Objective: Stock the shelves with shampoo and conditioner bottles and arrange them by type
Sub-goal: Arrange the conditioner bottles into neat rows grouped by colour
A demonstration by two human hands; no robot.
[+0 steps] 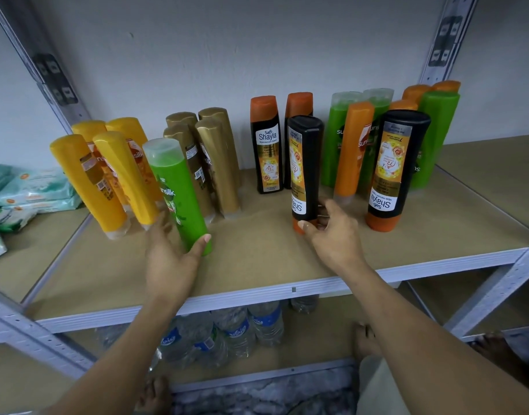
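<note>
My left hand (170, 256) grips the base of a green Sunsilk bottle (179, 193) that stands on the shelf board (257, 259), just right of the yellow bottles (107, 175). My right hand (332, 235) holds the orange-capped lower end of a black Safi Shayla bottle (305, 169), which stands cap down near the shelf's middle. Behind it stand two upright Safi Shayla bottles (266, 145) with orange caps. Gold bottles (209, 157) stand in a group at the back. Another cap-down black bottle (392, 169) stands at the right.
Green and orange Sunsilk bottles (437, 136) crowd the back right. Wipe packs (29, 193) lie on the neighbouring shelf at the left. Water bottles (242, 330) fill the shelf below. Metal uprights (56, 85) frame the unit. My bare feet (365, 339) are on the floor.
</note>
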